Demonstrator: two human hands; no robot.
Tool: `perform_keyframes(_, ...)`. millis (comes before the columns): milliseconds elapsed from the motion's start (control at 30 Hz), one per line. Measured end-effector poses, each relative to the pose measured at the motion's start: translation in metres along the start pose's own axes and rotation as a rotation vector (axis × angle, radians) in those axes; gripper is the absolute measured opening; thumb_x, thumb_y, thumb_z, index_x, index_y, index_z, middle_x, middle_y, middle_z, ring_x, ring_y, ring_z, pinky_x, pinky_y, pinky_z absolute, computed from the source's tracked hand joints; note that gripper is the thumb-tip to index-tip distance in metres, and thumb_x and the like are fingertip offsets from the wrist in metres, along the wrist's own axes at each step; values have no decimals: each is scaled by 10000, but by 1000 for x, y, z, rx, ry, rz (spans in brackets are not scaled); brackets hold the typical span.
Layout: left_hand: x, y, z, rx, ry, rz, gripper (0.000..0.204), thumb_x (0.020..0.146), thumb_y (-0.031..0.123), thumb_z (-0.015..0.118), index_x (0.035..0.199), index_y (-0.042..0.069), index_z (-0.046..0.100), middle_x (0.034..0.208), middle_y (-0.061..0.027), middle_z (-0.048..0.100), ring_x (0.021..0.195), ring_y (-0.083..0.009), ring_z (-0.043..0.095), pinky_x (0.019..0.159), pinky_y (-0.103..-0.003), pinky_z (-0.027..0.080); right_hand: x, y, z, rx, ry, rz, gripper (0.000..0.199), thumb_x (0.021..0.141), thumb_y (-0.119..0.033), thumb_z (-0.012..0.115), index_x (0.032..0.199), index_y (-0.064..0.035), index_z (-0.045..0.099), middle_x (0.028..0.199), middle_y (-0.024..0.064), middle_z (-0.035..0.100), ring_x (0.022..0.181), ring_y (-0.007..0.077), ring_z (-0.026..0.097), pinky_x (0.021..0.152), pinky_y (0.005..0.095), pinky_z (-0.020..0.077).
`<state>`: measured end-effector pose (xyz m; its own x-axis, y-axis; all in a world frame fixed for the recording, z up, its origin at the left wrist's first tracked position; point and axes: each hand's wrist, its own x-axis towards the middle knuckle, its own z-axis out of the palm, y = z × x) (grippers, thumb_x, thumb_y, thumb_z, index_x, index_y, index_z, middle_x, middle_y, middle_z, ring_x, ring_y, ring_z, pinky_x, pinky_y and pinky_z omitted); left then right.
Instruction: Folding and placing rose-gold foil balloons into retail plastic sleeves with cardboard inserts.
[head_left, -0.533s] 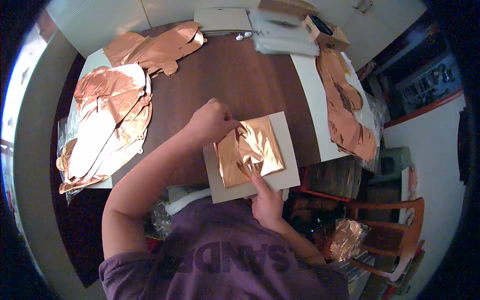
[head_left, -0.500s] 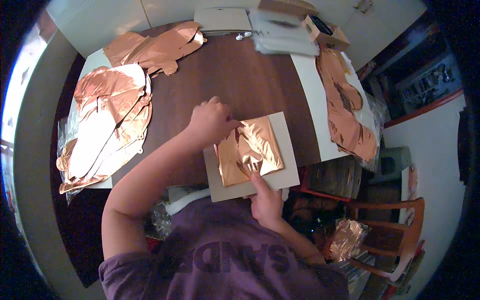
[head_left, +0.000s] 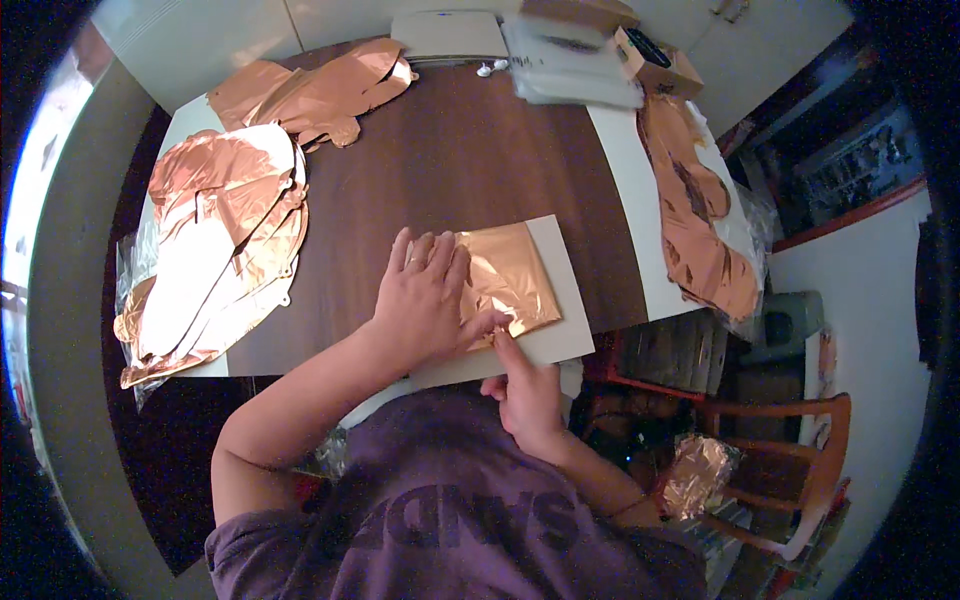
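A folded packet of shiny rose-gold foil (head_left: 510, 265) lies on a pale grey square card (head_left: 560, 335) near the front edge of the brown table. My left hand (head_left: 430, 290) is open and lies flat over the packet's left part, fingers pointing away and thumb reaching right. At the near edge, my right hand (head_left: 530, 395) is closed, its thumb resting on the foil beside my left thumb. Its other fingers are curled by the card's edge; what they grip, if anything, is hidden. Both hands partly cover the packet and card.
Flat rose-gold foil balloons (head_left: 225, 220) are piled at the left, with more foil shapes (head_left: 320, 90) behind and others (head_left: 695, 200) at the right. Clear plastic sleeves (head_left: 570, 65) and an open box (head_left: 655, 60) stand at the back. A wooden chair (head_left: 825, 450) holds another foil packet (head_left: 697, 475).
My left hand has come down from its pinch at the foil's far left corner and now lies flat on the packet. The right hand has shifted slightly, its fingers now showing at the card's edge.
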<state>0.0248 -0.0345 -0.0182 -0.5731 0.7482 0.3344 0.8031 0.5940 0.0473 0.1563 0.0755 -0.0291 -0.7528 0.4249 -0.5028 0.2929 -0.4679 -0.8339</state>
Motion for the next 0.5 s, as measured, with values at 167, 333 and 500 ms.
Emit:
perform_keyframes(167, -24, -18, 18, -72, -89, -14, 919, 867, 680, 407, 1380, -82, 399, 1454, -261, 372, 1368, -413, 322, 1133, -546, 184, 7, -14, -11, 75, -178, 258, 423, 991, -335, 505, 1220, 20, 513, 890, 141, 683, 706, 239, 700, 566, 328, 557)
perform_keyframes(333, -30, -24, 18, -111, -145, 0, 919, 879, 676, 380, 1428, -60, 333, 1510, -249, 283, 1416, -411, 231, 1150, -548, 131, 20, -61, -82, -1076, -100, -140, 352, 965, -328, 552, 878, -10, 675, 780, 154, 702, 572, 245, 663, 519, 316, 519)
perform_keyframes(500, -34, -23, 19, -101, -161, -19, 916, 876, 671, 400, 1450, -37, 300, 1525, -237, 258, 1432, -411, 186, 1155, -552, 107, 24, -92, -32, -1277, 139, -1018, 210, 902, -189, 610, 1034, -26, 615, 1007, 156, 652, 948, 341, 624, 842, 440, 493)
